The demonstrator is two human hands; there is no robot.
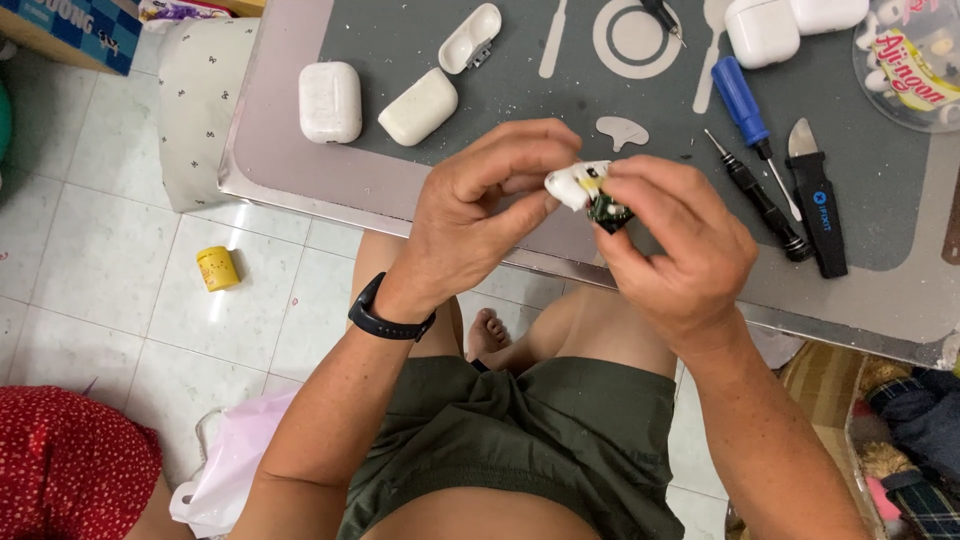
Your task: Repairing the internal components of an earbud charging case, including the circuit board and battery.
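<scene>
Held part: a small white plastic shell (572, 185) with a dark green circuit piece (608, 212) sticking out of it, held in the air just over the near edge of the counter (280, 150), between both hands.
Left hand (480, 215): closed on the white shell, thumb under and fingers curled over, likely to steady it; a black band (385, 322) sits on the wrist.
Right hand (675, 250): fingertips pinched on the circuit piece, apparently to work it against the shell.
Nearby cases: two closed white earbud cases (330, 102) and (418, 106) lie side by side on the grey mat (400, 30); an open lid half (470, 38) lies beyond them.
Tools: a blue-handled screwdriver (742, 100), a thin black driver (757, 192) and a black pry knife (820, 205) lie close together right of the hands, within reach.
Counter: low, pinkish metal top, mat speckled with white bits.
Room: pale tiled floor (90, 270), a yellow cup (217, 268), a cushion (200, 100), a pink bag (235, 465).
</scene>
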